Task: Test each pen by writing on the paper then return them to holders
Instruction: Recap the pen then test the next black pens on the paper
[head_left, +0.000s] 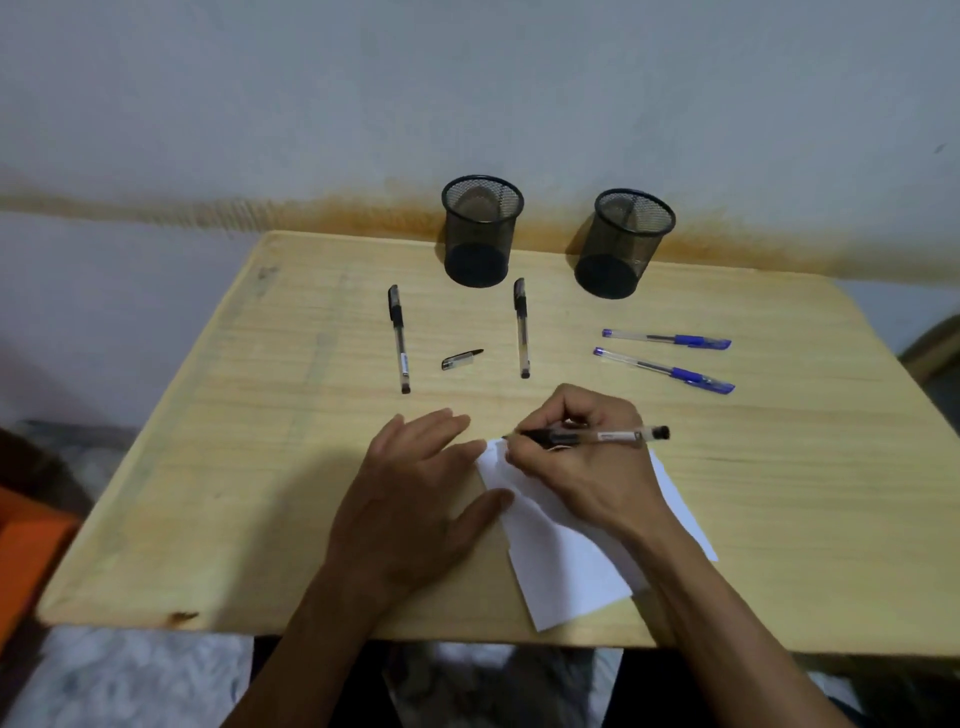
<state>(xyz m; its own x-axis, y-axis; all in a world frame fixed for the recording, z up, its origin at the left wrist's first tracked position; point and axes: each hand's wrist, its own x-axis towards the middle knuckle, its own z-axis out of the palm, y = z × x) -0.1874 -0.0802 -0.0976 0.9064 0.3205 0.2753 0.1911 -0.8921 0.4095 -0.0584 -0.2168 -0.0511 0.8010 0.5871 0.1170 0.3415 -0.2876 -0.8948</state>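
Observation:
My right hand grips an uncapped black pen, its tip touching the top left corner of the white paper. Flat on the paper's left edge rests my left hand, fingers spread. The pen's black cap lies loose on the table. Two capped black pens lie on either side of the cap. Two blue pens lie to the right. Two black mesh holders stand at the back, both look empty.
The wooden table stands against a grey wall with a rusty stain. An orange object sits below the table's left side. The paper's lower corner reaches the table's front edge.

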